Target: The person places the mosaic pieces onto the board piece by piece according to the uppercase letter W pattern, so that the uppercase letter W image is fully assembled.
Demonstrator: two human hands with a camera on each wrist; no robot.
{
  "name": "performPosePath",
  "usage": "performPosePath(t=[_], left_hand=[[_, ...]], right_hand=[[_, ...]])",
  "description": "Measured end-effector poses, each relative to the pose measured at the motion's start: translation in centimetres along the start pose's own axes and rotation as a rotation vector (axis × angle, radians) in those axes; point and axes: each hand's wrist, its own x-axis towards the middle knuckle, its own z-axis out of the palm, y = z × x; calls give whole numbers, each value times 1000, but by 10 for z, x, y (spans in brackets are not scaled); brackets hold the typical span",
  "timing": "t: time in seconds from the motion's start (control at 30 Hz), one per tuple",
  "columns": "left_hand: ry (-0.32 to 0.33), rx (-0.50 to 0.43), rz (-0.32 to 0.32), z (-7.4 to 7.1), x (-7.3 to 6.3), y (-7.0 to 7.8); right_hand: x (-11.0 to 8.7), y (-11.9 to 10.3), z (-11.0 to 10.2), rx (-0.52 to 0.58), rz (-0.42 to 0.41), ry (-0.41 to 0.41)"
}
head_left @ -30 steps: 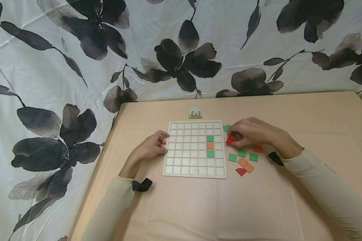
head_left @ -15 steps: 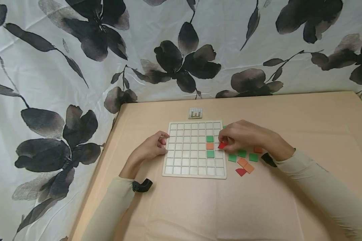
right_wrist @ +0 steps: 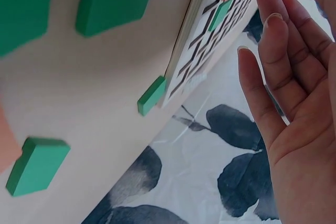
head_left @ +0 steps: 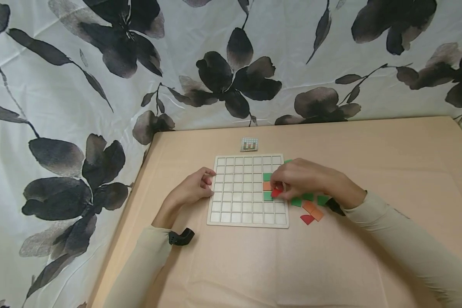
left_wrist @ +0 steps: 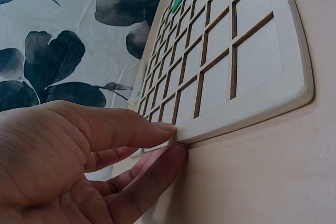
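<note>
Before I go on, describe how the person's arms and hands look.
The left sleeve and right sleeve are long, pale beige and unpatterned. The left hand and right hand wear no gloves. Each wrist bears a black device: the left device looks bent in shape; the right device is partly hidden.

Seen from the head, looking forward and down over the table (head_left: 312, 265) toward the floral cloth (head_left: 200, 25). Shot close and tilted from the left wrist, across the left hand (left_wrist: 58, 156) to the grid board (left_wrist: 262, 95); likewise from the right, past the right hand (right_wrist: 307, 129), sharing that grid board with both other views.
</note>
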Motion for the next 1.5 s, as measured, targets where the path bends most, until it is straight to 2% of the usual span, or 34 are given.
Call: performPosePath(t=[0.23,0.67,0.83,1.03,1.3,1.5], left_hand=[[7,9,11,-1,1,-1],[10,5,8,1,0,0],[7,6,2,1,0,0],[9,14,6,1,0,-1],[13,26,14,2,1,0],[13,21,10,2,1,0]], right_hand=[[4,-7,4,6,-52,-3],[12,-20,13,0,-62,-58],[13,-23,15,-30,-68,-70],[15,-26,17,-99,-117,-66],[15,-23,21,-141,-174,-48],[16,-22,21,-150,-157,-61]])
